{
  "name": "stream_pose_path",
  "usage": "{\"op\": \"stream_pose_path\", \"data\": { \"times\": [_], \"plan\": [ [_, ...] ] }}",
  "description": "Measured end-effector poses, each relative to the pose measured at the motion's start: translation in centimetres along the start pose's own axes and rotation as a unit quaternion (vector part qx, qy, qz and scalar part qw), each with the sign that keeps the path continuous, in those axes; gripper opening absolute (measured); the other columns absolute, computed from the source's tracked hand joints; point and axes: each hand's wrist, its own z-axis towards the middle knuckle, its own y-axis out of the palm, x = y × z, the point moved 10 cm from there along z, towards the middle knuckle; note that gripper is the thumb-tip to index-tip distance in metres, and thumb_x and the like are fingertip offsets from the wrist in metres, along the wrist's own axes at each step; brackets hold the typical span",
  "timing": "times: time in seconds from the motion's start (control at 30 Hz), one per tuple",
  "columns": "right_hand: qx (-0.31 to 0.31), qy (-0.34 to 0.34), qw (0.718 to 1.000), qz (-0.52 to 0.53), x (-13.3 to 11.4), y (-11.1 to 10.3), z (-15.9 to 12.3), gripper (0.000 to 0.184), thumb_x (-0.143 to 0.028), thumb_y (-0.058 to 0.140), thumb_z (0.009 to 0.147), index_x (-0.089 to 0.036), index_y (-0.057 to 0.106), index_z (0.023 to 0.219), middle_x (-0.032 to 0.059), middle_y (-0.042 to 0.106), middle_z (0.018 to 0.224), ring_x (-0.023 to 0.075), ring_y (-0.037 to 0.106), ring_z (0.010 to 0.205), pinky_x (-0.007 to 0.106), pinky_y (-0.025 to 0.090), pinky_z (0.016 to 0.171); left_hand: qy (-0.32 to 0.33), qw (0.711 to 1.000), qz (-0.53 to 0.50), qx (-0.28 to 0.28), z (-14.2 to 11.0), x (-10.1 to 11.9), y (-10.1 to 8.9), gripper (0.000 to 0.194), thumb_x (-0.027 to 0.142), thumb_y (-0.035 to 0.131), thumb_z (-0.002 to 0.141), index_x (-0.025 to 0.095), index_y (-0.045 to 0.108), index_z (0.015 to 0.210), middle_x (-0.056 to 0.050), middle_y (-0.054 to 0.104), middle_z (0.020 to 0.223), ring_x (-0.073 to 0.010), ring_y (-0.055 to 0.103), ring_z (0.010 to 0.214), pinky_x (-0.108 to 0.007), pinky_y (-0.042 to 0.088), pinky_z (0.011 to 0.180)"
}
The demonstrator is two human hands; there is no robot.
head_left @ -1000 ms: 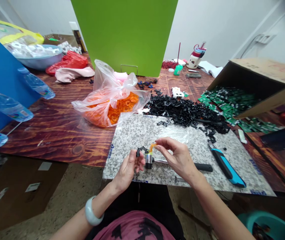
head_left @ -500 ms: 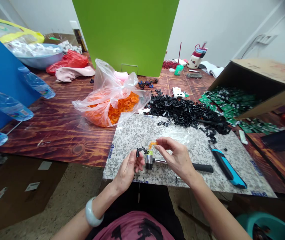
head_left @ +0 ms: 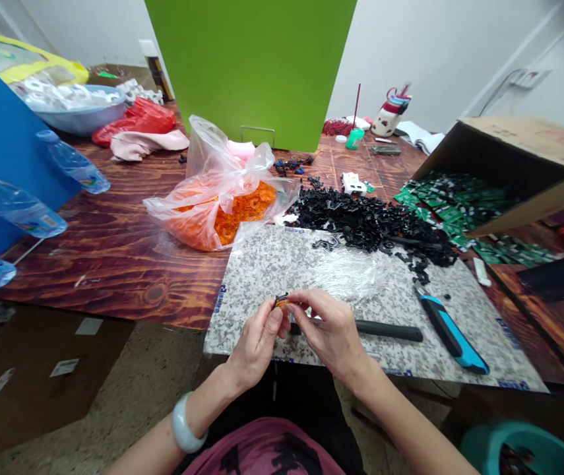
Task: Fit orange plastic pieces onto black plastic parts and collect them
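My left hand [head_left: 256, 338] is closed, pinching a small curved black plastic part [head_left: 278, 299]. The fingertips of my right hand [head_left: 332, 328] are pinched at a small orange plastic piece [head_left: 282, 303], which lies against the black part. Both pieces are partly hidden by fingers, so I cannot tell whether they are joined. Beneath my hands, a hammer [head_left: 389, 330] lies on the speckled board [head_left: 262, 264], its head mostly covered. To the right of it rests a blue and black utility knife [head_left: 452, 332].
A heap of black plastic parts [head_left: 361, 218] lies along the board's far edge. Behind the board's left corner sits a clear bag [head_left: 195, 181] of orange pieces. Thin clear strands [head_left: 348, 274] lie mid-board. A cardboard box [head_left: 533, 145] spills green circuit boards [head_left: 452, 198] at right.
My right hand has moved left and slightly down, bringing the orange piece against the black part. My hands are now together, covering most of the hammer head.
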Motion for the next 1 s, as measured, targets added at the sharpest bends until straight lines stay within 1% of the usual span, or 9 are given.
{"op": "stream_pose_path", "data": {
  "times": [0.13, 0.3, 0.53, 0.77, 1.0],
  "plan": [
    [0.011, 0.003, 1.000, 0.013, -0.1, -0.1, 0.0, 0.011, -0.015, 0.053, 0.089, -0.021, 0.061, 0.090, 0.0037, 0.068, 0.081, 0.0164, 0.063, 0.073, 0.027, 0.051, 0.067, 0.019, 1.000, 0.018, -0.008, -0.1, 0.4, 0.2, 0.030, 0.043, 0.036, 0.096, 0.020, 0.051, 0.084, -0.001, 0.052, 0.073, -0.0174, 0.049, 0.068, -0.028, 0.038, 0.066],
    [0.024, 0.017, 0.999, 0.030, 0.2, -0.3, -0.1, 0.012, -0.015, 0.053, 0.088, -0.021, 0.062, 0.092, 0.0037, 0.069, 0.082, 0.0153, 0.063, 0.070, 0.026, 0.051, 0.063, 0.027, 0.999, 0.028, -0.004, -0.1, 0.6, 0.2, 0.030, 0.041, 0.034, 0.097, 0.020, 0.051, 0.086, -0.001, 0.053, 0.073, -0.0176, 0.050, 0.068, -0.028, 0.039, 0.066],
    [0.015, 0.012, 1.000, 0.020, 0.2, -0.1, -0.2, 0.012, -0.013, 0.053, 0.088, -0.021, 0.062, 0.092, 0.0037, 0.067, 0.081, 0.0157, 0.062, 0.072, 0.026, 0.050, 0.065, 0.034, 0.998, 0.052, 0.003, -0.1, 1.1, 0.1, 0.024, 0.034, 0.037, 0.096, 0.021, 0.050, 0.082, 0.000, 0.054, 0.071, -0.0165, 0.051, 0.065, -0.027, 0.039, 0.065],
    [0.009, 0.015, 1.000, 0.025, 0.2, 0.0, -0.2, 0.012, -0.014, 0.053, 0.088, -0.022, 0.062, 0.092, 0.0042, 0.067, 0.083, 0.0160, 0.062, 0.072, 0.026, 0.050, 0.064, 0.031, 0.998, 0.046, 0.010, -0.3, 1.2, -0.2, 0.022, 0.032, 0.038, 0.095, 0.021, 0.053, 0.084, 0.000, 0.055, 0.072, -0.0169, 0.052, 0.066, -0.027, 0.040, 0.066],
    [-0.001, 0.017, 0.999, 0.038, 0.5, -0.1, -0.2, 0.011, -0.015, 0.056, 0.087, -0.022, 0.061, 0.093, 0.0041, 0.067, 0.087, 0.0166, 0.062, 0.077, 0.027, 0.051, 0.066, 0.047, 0.996, 0.067, -0.019, -0.5, 1.5, -0.1, 0.024, 0.030, 0.034, 0.097, 0.020, 0.051, 0.084, 0.000, 0.052, 0.073, -0.0163, 0.050, 0.067, -0.027, 0.039, 0.068]
  ]
}}
